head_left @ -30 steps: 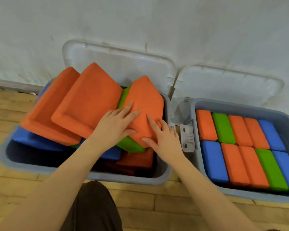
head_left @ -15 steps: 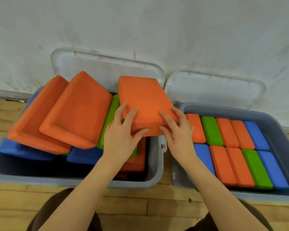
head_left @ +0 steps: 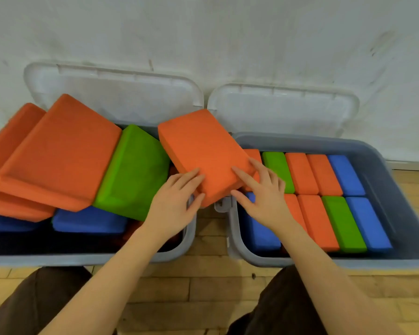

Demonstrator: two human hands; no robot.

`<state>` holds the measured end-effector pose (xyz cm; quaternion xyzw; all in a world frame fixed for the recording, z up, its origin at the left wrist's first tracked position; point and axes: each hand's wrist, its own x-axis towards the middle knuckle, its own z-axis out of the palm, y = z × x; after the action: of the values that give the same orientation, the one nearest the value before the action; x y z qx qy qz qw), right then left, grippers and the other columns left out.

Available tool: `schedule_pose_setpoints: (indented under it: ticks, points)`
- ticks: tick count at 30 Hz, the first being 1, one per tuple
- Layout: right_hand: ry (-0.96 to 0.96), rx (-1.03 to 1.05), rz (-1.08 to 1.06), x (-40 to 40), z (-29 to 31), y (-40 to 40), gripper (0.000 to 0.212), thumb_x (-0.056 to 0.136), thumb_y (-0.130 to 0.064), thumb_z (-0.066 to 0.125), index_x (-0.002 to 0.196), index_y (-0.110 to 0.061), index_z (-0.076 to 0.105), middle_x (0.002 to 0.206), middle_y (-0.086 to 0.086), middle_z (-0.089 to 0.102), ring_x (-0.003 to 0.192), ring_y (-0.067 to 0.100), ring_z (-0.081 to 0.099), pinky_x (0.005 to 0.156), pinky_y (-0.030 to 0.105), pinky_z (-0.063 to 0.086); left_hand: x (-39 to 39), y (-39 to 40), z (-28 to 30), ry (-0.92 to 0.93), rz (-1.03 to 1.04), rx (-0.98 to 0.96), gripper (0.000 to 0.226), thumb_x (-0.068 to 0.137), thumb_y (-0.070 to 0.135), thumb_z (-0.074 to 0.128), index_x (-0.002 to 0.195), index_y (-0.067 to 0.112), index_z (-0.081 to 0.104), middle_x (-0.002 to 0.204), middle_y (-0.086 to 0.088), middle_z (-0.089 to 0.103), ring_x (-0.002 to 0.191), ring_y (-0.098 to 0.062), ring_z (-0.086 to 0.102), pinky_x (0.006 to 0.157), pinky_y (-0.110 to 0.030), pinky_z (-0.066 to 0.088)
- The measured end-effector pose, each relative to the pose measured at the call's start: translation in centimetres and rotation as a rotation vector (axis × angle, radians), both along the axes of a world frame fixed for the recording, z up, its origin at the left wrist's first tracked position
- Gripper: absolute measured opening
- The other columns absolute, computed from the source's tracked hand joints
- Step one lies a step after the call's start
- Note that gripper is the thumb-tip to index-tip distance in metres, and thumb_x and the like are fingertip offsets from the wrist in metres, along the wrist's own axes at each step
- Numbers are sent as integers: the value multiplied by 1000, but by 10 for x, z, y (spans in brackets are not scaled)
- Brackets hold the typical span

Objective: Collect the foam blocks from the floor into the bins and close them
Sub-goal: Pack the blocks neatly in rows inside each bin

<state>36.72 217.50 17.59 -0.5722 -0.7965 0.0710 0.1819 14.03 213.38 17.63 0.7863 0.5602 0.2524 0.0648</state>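
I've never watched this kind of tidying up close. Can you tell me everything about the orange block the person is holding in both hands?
The orange block is a thick rectangular slab with rounded edges and a matte, foam-like surface. It is tilted, near end lower, above the gap between the two grey bins. The left hand and right hand grip its near corners, fingers on top and thumbs along the near edge. Whether it touches anything else cannot be told.

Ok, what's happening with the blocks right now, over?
Left hand and right hand grip one orange block, held over the gap between bins. Right bin neatly packed. Left bin heaped, tilted blocks above rim. Both lids open.
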Motion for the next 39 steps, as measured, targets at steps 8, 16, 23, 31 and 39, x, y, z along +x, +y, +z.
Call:
schedule_pose_setpoints:
  ticks: [8, 16, 23, 31, 39]
  points:
    - [-8, -218, -214, -62, 3, -6, 117, 56, -89, 46, 150, -28, 13, 158, 11, -6, 143, 39, 0, 111, 59, 4, -28, 28, 4, 123, 98, -55, 46, 89, 39, 35, 126, 27, 58, 139, -3, 50, 125, -33, 47, 95, -46, 40]
    - [228, -207, 42, -13, -1, 12, 68, 86, -42, 56, 147, -24, 31, 158, 9, 5, 145, 30, 8, 114, 59, 4, -25, 66, 6, 274, 259, -168, 65, 83, 66, 30, 142, 39, 34, 155, -8, 21, 139, -44, 15, 107, -60, 14]
    - [178, -199, 11, 0, -4, 22, 54, 100, -19, 41, 148, -32, 22, 159, -8, 4, 144, 20, 15, 111, 62, 8, -9, 69, 3, 198, 380, -189, 74, 81, 65, 51, 145, 32, 32, 155, -12, 19, 126, -47, 30, 100, -54, 29]
    - [-31, -71, -42, -16, 11, 25, 60, 86, -21, 50, 144, -25, 37, 157, 8, 18, 141, 42, 14, 116, 55, 10, -11, 55, 10, 225, 418, -130, 66, 85, 61, 33, 142, 27, 40, 150, -12, 33, 129, -43, 33, 100, -52, 28]
    - [54, -35, 158, -110, 42, 11, 65, 80, -53, 35, 139, -28, 46, 148, 1, 39, 130, 32, 36, 102, 47, 30, -96, 3, 41, 208, 489, 112, 56, 82, 48, 39, 125, 19, 60, 136, -14, 51, 119, -42, 47, 90, -54, 38]
